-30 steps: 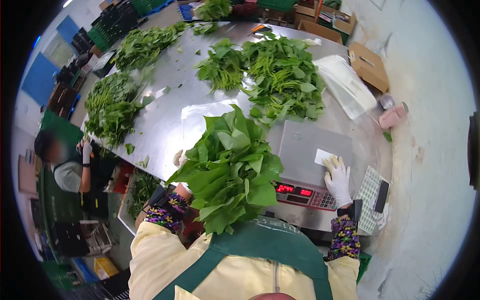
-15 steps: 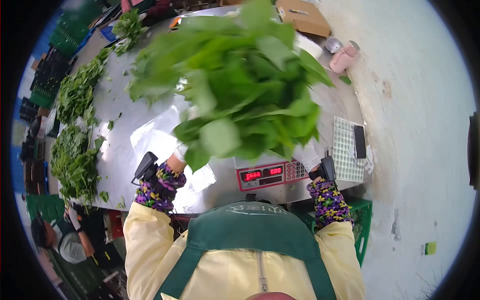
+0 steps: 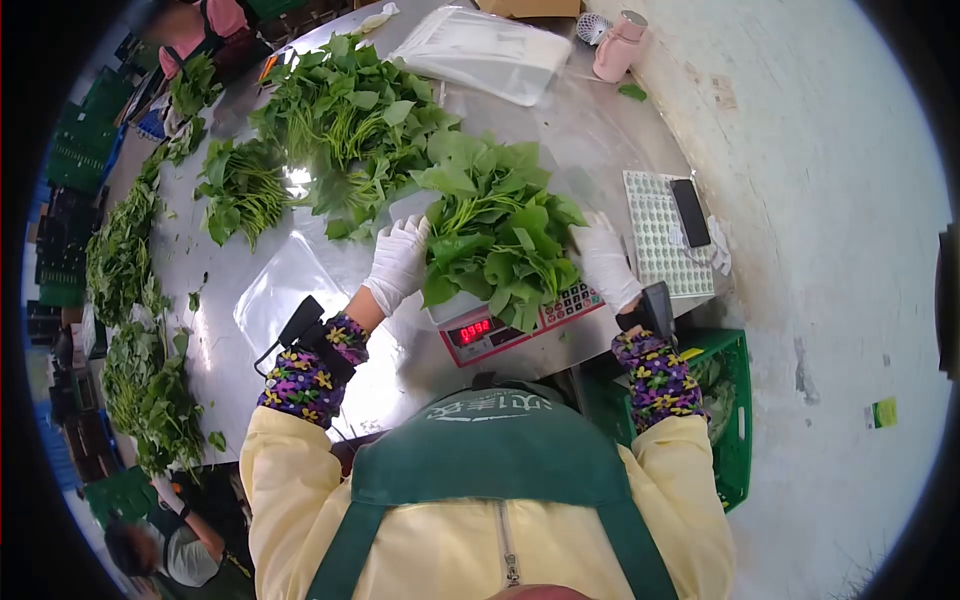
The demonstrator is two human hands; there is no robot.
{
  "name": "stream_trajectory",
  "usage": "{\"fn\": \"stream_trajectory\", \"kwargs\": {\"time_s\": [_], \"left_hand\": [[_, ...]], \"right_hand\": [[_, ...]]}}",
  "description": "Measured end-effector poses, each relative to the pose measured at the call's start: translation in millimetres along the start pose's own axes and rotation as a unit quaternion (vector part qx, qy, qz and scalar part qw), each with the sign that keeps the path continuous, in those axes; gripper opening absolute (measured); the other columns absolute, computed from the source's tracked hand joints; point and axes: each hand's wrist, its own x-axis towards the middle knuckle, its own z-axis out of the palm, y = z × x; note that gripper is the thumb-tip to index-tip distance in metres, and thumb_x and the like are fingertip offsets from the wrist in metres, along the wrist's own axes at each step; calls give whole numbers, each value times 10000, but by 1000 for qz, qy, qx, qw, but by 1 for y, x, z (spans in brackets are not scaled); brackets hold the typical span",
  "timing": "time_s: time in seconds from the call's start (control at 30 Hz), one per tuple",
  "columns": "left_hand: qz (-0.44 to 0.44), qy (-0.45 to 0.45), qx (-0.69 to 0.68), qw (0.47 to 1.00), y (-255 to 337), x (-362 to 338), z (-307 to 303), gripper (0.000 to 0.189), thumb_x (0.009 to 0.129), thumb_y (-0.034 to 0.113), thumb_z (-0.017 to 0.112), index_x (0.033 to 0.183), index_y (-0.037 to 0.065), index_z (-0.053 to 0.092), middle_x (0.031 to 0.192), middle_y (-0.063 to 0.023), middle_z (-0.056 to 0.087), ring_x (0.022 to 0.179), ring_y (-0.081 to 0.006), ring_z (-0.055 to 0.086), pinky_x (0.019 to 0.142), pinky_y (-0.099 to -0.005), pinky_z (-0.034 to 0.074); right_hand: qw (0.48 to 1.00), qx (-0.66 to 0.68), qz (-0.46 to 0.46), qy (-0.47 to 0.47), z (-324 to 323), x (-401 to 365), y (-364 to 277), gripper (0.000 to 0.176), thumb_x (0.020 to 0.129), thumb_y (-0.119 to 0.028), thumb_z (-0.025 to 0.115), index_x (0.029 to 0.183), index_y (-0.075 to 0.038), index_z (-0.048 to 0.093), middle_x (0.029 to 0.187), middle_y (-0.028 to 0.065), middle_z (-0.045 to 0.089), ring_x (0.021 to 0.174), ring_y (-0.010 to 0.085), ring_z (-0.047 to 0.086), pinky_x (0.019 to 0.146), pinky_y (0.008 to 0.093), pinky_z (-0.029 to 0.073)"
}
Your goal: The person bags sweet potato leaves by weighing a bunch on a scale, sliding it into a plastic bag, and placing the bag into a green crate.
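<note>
Mid-frame, this looks like the step of placing the leafy bunch (image 3: 505, 240) on the scale (image 3: 498, 338); my left hand (image 3: 400, 262) and right hand (image 3: 603, 262) flank it, grip slack. Lifting would call for closing both around it.

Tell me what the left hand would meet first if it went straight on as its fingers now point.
Probably the near-side leaves of the leafy bunch on the scale; the left hand is already right beside them, though its exact depth is unclear.
</note>
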Motion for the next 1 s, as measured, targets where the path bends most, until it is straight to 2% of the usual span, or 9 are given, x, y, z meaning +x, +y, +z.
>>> {"fn": "stream_trajectory", "kwargs": {"time_s": [0.07,0.17,0.3,0.47,0.57,0.67,0.73,0.77,1.0], "left_hand": [[17,28,3,999,-5,-2,7,916,669,144,733,1469,53,295,1232,-134,538,1153,-317,522,984,-474,400],[-21,-46,-97,994,3,-7,-22,1113,670,234,767,1536,40,96,1283,-159,522,1215,-336,496,1063,-532,325],[-21,4,-102,995,5,-14,-14,1233,665,448,800,1531,8,41,1415,-180,429,1315,-351,420,1105,-592,224],[7,48,-65,997,17,-14,-10,1234,690,435,795,1533,2,4,1499,-197,336,1403,-333,315,1120,-584,200],[-11,27,-99,995,23,-4,-9,1073,765,225,716,1537,-4,7,1544,-199,275,1407,-354,318,1151,-503,204],[70,163,-182,967,19,9,13,1023,761,155,711,1535,-4,60,1449,-214,421,1300,-367,456,1064,-432,374],[-18,120,-169,978,25,12,14,920,750,119,675,1524,40,183,1135,-187,610,1025,-341,609,847,-407,487],[19,193,-136,972,13,19,36,764,751,105,650,1456,76,358,962,-125,643,881,-321,627,737,-410,483],[22,135,-92,986,15,26,28,433,795,198,625,1211,103,551,947,-102,658,865,-294,644,703,-423,478]], "right_hand": [[954,93,-78,274,11,-8,16,285,795,-135,617,1065,-64,675,1146,132,632,1158,316,539,1051,434,375],[949,102,-33,296,13,-21,28,324,830,-157,617,1144,-104,675,1203,132,616,1176,315,530,1029,428,390],[945,131,47,297,31,-30,45,389,853,-185,621,1236,-122,637,1255,165,585,1189,339,518,1028,428,399],[915,141,110,362,51,-25,47,497,839,-208,647,1322,-120,566,1308,210,535,1195,375,506,1026,443,402],[893,155,159,391,55,-15,53,530,838,-219,652,1345,-112,540,1330,227,504,1186,385,507,1015,447,408],[897,233,161,340,58,-11,54,514,841,-229,650,1330,-103,554,1290,234,513,1166,390,517,1003,457,413],[908,188,168,336,56,-16,47,467,840,-218,649,1287,-98,591,1208,209,557,1121,378,542,979,443,428],[907,187,169,336,53,-19,46,467,840,-218,649,1287,-98,591,1208,209,557,1121,378,542,979,443,428],[873,216,47,434,-10,-19,12,340,885,-314,641,1111,-62,660,1003,155,661,958,331,620,847,409,484]]}}
